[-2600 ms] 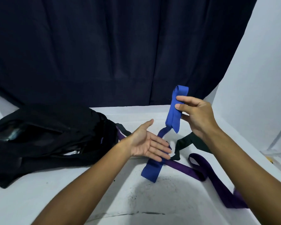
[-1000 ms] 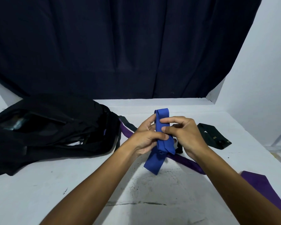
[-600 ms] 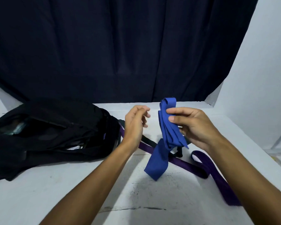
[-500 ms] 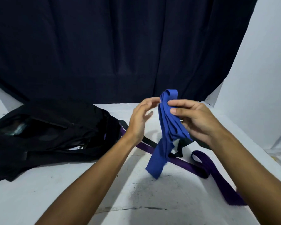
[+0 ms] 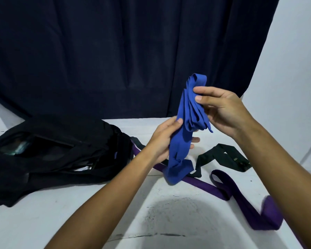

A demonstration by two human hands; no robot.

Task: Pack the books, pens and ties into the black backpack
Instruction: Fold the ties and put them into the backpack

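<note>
A dark curtain (image 5: 115, 56) hangs behind a white counter (image 5: 48, 209) that meets a pale wall on the right. At far left the black backpack (image 5: 48, 148) lies on its side with its mouth agape; what it already holds cannot be made out. Toward the centre, the left hand (image 5: 166, 141) has come back to the blue tie (image 5: 184, 139) after letting go half a second ago, and its grip now wraps the lower hanging length, thumb in front. Above and to the right, the right hand (image 5: 221, 112) pinches the gathered upper folds as before. The tie's loose tail, which hung straight, is now bunched just above the counter, so the folding appears nearly complete and the bundle close to ready for the backpack. Farther right, a dark green tie (image 5: 224, 155) and a purple tie (image 5: 241, 198) lie unpacked on the counter. No brand, label or writing can be read anywhere.
</note>
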